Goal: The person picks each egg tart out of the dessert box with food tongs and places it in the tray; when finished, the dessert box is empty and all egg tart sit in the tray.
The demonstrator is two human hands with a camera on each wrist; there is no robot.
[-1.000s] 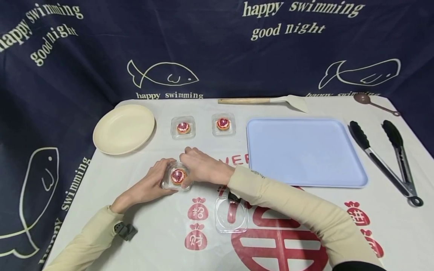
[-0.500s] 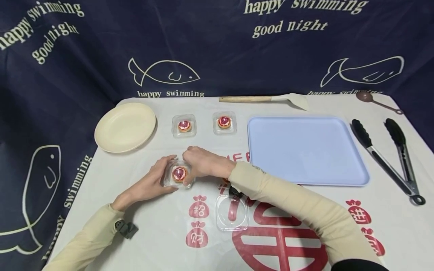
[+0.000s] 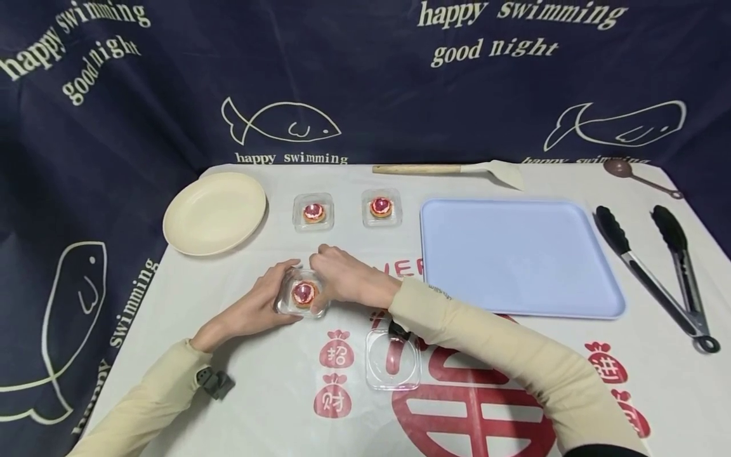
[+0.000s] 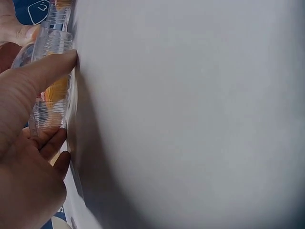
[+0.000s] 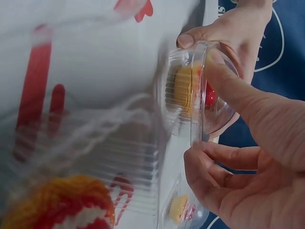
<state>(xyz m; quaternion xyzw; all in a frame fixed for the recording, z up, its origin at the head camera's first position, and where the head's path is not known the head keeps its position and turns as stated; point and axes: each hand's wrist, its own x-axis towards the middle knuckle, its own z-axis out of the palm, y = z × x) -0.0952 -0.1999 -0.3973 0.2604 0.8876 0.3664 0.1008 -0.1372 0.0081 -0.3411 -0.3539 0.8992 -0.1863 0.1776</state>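
Both hands hold one clear plastic tart box (image 5: 182, 90) just over the front-left part of the table. Inside sits a small tart (image 3: 304, 294) with a red glossy top and a golden crust, under a domed lid (image 5: 224, 114). My left hand (image 3: 261, 304) grips the box's side walls, thumb at the near side and fingers at the far side. My right hand (image 3: 345, 276) pinches the lid's rim at the right corner, its thumb over the dome edge. In the left wrist view the left thumb (image 4: 45, 71) crosses the ridged wall of the box.
A loose clear lid (image 3: 393, 371) lies below the right wrist. Close in the right wrist view is another ridged box with a tart (image 5: 62, 205). Two boxed tarts (image 3: 313, 212) (image 3: 381, 207), a cream plate (image 3: 214, 214), blue tray (image 3: 520, 257), spatula (image 3: 445, 169), brown spoon (image 3: 639, 178) and tongs (image 3: 657, 285) lie around.
The head view has shifted slightly. Both hands keep nearly the same hold on the tart box, and its lid stays in place.
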